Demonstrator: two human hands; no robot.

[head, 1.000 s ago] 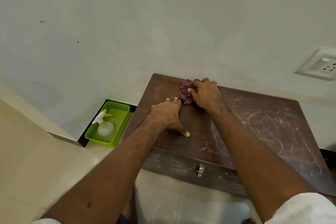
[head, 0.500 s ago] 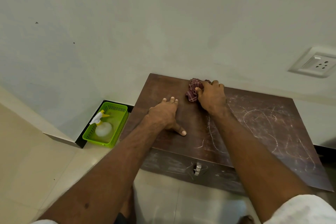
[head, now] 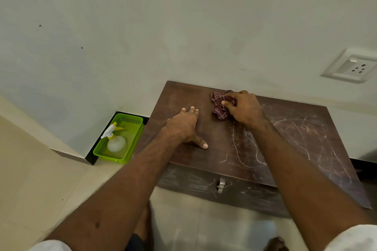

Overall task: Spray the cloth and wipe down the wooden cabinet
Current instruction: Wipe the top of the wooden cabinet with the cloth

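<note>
- Looking down at a plain off-white wall (head: 142, 26), which fills most of the view, with a white socket plate (head: 352, 66) up on the right.
- Tiled floor (head: 30, 169) comes next, pale beige, running along the left and under the cabinet front.
- Wooden cabinet (head: 295, 138) sits pushed against the wall. Dark brown top, and the right half is covered in whitish scratchy streaks while the left half looks cleaner. There's a small metal handle (head: 221, 185) on the front face.
- Both forearms reach in from the bottom, with white sleeves (head: 355, 238) just showing at the corners.
- Green basket (head: 130, 138) is on the floor just left of the cabinet, tucked against the wall.
- Left hand (head: 183, 126) is flat on the cabinet top, palm down, fingers (head: 191, 110) stretched out and relaxed, thumb sticking out to the side. Not gripping anything.
- Right hand (head: 244, 108) is near the back edge of the top, fingers curled and clamped on the cloth, pressing it onto the wood.
- Spray bottle (head: 115, 140) stands inside the basket: white trigger head, yellow nozzle, clear round body.
- Cloth (head: 219, 106) is a scrunched maroon checked rag, half under the right hand, sticking out on its left side, close to the wall and just right of the left hand's fingertips.
</note>
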